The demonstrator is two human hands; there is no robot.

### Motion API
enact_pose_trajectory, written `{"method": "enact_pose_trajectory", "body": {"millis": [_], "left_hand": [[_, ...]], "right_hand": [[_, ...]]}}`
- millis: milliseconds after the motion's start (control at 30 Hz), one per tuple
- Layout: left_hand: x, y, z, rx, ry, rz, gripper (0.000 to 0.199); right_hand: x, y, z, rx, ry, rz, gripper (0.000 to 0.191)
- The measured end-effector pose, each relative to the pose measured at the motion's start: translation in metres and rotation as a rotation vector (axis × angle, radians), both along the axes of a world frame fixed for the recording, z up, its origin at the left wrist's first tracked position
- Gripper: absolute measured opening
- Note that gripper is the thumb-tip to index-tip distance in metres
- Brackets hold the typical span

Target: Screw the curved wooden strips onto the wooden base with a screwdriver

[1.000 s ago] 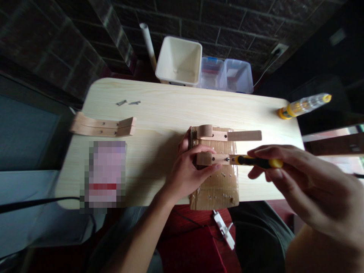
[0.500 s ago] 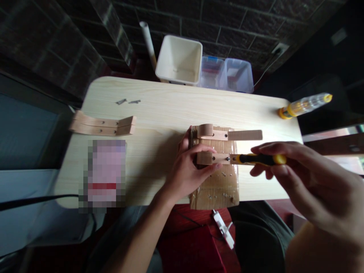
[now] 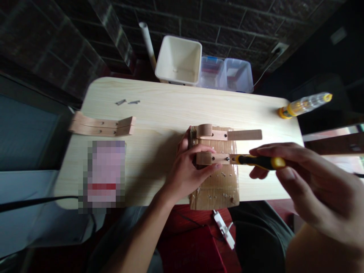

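Note:
A yellow and black screwdriver (image 3: 260, 162) is pinched in my right hand (image 3: 307, 182), its tip end pointing left at a screw in a curved wooden hook (image 3: 218, 159). My left hand (image 3: 189, 167) grips that hook near its curled end, thumb and fingers on either side, and rests against a taped cardboard box (image 3: 217, 193). Just beyond, a second wooden hook (image 3: 218, 135) of like shape lies across the box, untouched, with dark screw holes in it. Small holes dot the cardboard below the hooks.
Two more wooden hooks (image 3: 102, 125) lie side by side at the left, near several screws (image 3: 127, 102). A blurred-out object (image 3: 104, 172) is at the front left. A clear bit case (image 3: 305, 105) stands far right. Bins (image 3: 179, 60) are behind the table.
My right hand's fingers have shifted slightly around the screwdriver handle, and the handle has tilted a little. The left hand, hooks and box stay as they were.

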State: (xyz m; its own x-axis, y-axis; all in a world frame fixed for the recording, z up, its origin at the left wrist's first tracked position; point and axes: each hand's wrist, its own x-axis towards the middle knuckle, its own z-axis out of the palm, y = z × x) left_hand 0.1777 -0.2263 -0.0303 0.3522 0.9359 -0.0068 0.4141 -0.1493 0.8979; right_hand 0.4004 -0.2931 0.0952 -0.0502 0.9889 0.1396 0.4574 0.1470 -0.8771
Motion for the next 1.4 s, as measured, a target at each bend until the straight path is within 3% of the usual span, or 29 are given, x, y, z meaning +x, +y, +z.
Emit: {"method": "enact_pose_trajectory", "body": {"millis": [267, 600, 900, 1267, 1400], "left_hand": [[0.0000, -0.0002, -0.0004, 0.008, -0.003, 0.002, 0.028], [0.0001, 0.0004, 0.0002, 0.006, -0.016, 0.003, 0.029], [-0.0004, 0.0000, -0.0012, 0.005, -0.031, 0.007, 0.029], [-0.0001, 0.0000, -0.0005, 0.005, -0.020, 0.003, 0.029], [0.0005, -0.0006, -0.0015, 0.013, -0.024, 0.004, 0.029]], "right_hand": [[-0.0033, 0.0003, -0.0023, -0.019, 0.047, -0.083, 0.027], [-0.0004, 0.0027, -0.0058, 0.043, 0.071, 0.009, 0.041], [-0.0026, 0.0016, 0.0000, 0.034, 0.017, -0.085, 0.041], [0.0055, 0.0009, 0.0003, 0.022, 0.026, 0.029, 0.051], [0.0048, -0.0003, -0.0010, 0.015, -0.004, -0.039, 0.045]]}}
